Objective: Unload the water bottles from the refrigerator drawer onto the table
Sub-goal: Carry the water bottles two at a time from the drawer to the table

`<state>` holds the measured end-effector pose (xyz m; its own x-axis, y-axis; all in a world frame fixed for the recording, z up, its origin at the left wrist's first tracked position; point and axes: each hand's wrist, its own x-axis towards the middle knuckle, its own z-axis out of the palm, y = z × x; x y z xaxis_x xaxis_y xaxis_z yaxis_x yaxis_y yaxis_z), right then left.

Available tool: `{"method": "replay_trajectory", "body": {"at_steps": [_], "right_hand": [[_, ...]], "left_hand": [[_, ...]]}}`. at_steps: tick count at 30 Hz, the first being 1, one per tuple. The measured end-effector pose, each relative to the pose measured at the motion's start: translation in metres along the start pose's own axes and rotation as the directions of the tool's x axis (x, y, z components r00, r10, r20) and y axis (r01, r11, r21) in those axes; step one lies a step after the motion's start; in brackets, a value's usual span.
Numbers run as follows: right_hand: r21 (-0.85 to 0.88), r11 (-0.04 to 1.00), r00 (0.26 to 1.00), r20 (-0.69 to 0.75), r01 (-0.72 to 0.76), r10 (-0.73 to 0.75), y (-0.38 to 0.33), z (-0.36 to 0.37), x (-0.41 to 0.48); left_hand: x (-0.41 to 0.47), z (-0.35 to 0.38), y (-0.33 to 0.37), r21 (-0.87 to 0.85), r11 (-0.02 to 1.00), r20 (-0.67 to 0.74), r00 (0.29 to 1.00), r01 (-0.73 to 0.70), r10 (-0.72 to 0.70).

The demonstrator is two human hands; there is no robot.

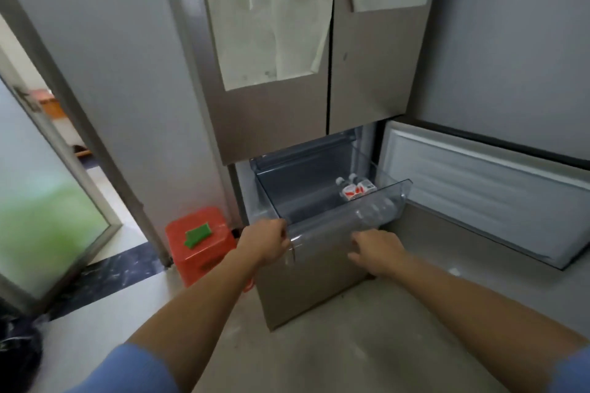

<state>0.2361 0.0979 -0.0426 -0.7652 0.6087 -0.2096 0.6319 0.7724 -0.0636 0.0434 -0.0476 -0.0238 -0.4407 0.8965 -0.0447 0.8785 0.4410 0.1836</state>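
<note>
The clear plastic refrigerator drawer (pixel 322 226) stands pulled out from the lower part of the fridge. Two water bottles (pixel 355 189) with red and white labels lie side by side at its right end, caps pointing to the back. My left hand (pixel 267 241) is closed over the drawer's front rim at its left corner. My right hand (pixel 376 250) hovers at the drawer front near the right side, fingers spread and holding nothing. No table is in view.
The lower right fridge door (pixel 485 195) hangs open to the right of the drawer. A red plastic stool (pixel 201 242) with a green item on it stands left of the fridge. A glass door (pixel 48 188) is open at the far left.
</note>
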Motion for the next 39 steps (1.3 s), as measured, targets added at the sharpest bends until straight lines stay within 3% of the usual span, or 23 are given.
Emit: {"method": "replay_trajectory", "body": {"at_steps": [5, 9, 13, 19, 24, 27, 34, 39], "right_hand": [[0.040, 0.998, 0.998, -0.039, -0.053, 0.055, 0.072, -0.013, 0.084], [0.215, 0.974, 0.995, -0.058, -0.068, 0.083, 0.120, -0.033, 0.152], [0.177, 0.983, 0.998, -0.044, -0.036, 0.044, 0.160, -0.042, 0.218], [0.140, 0.989, 0.994, 0.101, -0.048, 0.034, 0.188, -0.025, 0.298], [0.208, 0.976, 0.995, 0.090, -0.063, 0.045, 0.190, 0.000, 0.368], [0.189, 0.981, 0.994, 0.102, -0.050, 0.031, 0.181, 0.013, 0.403], [-0.105, 0.990, 0.979, 0.194, 0.091, -0.069, 0.169, 0.035, 0.458], [-0.089, 0.990, 0.978, 0.189, 0.111, -0.093, 0.171, 0.029, 0.463]], "left_hand": [[0.105, 0.022, 0.024, -0.087, 0.995, 0.034, 0.999, 0.042, -0.039], [0.174, 0.041, 0.039, -0.249, 0.952, 0.080, 0.984, 0.176, -0.161], [0.230, 0.063, 0.044, -0.306, 0.915, 0.151, 0.962, 0.265, -0.228], [0.288, 0.095, 0.037, -0.323, 0.869, 0.254, 0.919, 0.375, -0.303], [0.338, 0.124, 0.021, -0.351, 0.844, 0.314, 0.900, 0.406, -0.302], [0.362, 0.136, 0.012, -0.337, 0.845, 0.349, 0.889, 0.415, -0.297], [0.401, 0.149, -0.008, -0.213, 0.883, 0.442, 0.847, 0.419, -0.295], [0.429, 0.139, -0.003, -0.070, 0.911, 0.516, 0.797, 0.406, -0.315]]}}
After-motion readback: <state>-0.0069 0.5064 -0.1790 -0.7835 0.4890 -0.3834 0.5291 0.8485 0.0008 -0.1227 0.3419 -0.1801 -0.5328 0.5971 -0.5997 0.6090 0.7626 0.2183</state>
